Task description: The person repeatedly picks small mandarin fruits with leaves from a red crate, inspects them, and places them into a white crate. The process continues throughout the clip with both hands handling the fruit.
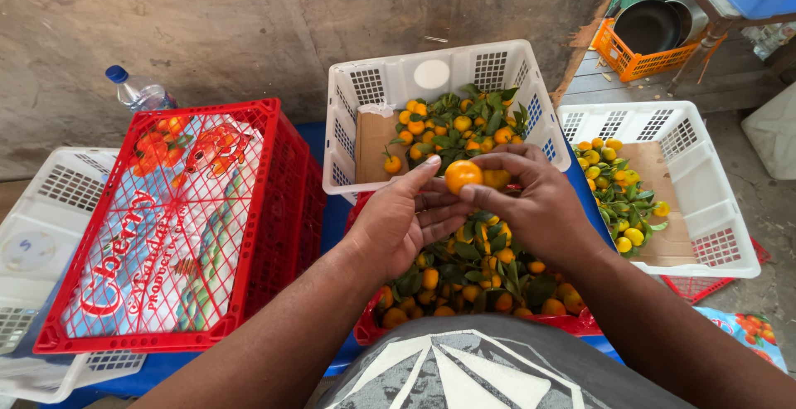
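Orange and round, a small tangerine is sitting at the frame's centre, pinched between the left hand and right hand, fingers closing on it. Below them a red crate is holding leafy fruit. White baskets are standing above and at right; another red crate is lying at left.

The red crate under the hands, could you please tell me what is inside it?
The red crate holds small oranges among green leaves. Both hands and the forearms cover part of it; its bottom is hidden.
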The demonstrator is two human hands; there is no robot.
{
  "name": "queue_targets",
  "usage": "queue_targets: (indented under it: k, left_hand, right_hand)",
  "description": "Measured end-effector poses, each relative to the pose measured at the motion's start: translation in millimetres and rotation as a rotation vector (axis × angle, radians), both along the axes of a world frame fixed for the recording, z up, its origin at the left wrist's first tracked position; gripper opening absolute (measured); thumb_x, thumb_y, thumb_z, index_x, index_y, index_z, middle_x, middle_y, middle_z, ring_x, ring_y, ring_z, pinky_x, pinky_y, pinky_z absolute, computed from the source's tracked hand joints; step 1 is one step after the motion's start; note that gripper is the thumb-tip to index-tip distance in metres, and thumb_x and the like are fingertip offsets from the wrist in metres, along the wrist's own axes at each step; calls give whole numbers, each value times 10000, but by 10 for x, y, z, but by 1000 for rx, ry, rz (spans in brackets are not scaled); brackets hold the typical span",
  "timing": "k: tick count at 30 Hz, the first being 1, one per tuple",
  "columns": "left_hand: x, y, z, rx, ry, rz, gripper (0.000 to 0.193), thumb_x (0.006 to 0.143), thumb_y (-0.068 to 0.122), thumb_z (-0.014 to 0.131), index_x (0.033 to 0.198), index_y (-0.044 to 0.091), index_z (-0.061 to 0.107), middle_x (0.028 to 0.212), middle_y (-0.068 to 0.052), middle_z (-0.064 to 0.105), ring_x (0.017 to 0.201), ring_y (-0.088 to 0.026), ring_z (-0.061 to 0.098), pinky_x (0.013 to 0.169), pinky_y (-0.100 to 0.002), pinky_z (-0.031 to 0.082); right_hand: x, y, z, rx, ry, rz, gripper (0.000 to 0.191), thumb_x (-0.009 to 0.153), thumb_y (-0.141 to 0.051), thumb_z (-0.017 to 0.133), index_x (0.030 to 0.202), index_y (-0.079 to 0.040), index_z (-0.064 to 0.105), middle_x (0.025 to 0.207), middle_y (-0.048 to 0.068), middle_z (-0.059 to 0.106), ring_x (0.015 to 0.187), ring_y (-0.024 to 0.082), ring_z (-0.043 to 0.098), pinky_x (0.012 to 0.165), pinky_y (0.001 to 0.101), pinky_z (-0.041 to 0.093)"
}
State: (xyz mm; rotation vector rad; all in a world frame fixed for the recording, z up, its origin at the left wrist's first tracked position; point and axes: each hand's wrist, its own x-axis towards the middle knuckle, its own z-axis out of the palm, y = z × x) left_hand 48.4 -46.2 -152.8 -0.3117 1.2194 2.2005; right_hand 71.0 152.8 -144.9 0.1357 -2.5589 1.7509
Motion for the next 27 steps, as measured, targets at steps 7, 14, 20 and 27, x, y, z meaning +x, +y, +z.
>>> queue_targets:
  k: [7,14,20,27]
  left_hand:
    - [-45,-268,-430,-552,77,18,393,937,400,616,1102,46,665,1086,-139,716,951,-254,726,794,-372,581]
    - [462,-748,-823,-1729,715,-432,517,680,315,850,1158,200,689,1310,-147,498,1281,-383,414,987,-547,420]
    - [686,-1110,-1017,-1472,630,-212,469,726,69,727,1184,143,659,1323,-204,467,1165,-409,521,988,-465,485]
    - [721,-1286,-1188,-1438,723,-92,349,699,-6,685,1033,95,693,1180,-180,560,1133,-376,589,1007,-409,508]
  right_hand:
    - [-562,66,-225,-519,-595,-300,541,917,-290,714,1331,34,587,1209,150,631,987,256,666,862,375,597]
    - [-801,79,-159,-392,-329,-171,337,939,-222,666,1211,-24,655,1152,79,691,932,239,690,783,339,602]
    - [-245,-549,-926,392,-248,497,216,817,-195,683,975,-94,789,831,67,786,776,204,763,724,354,601]
    - [251,-1242,-1399,547,-3,576,218,873,-309,702,945,-116,775,938,133,745,882,342,722,803,462,569]
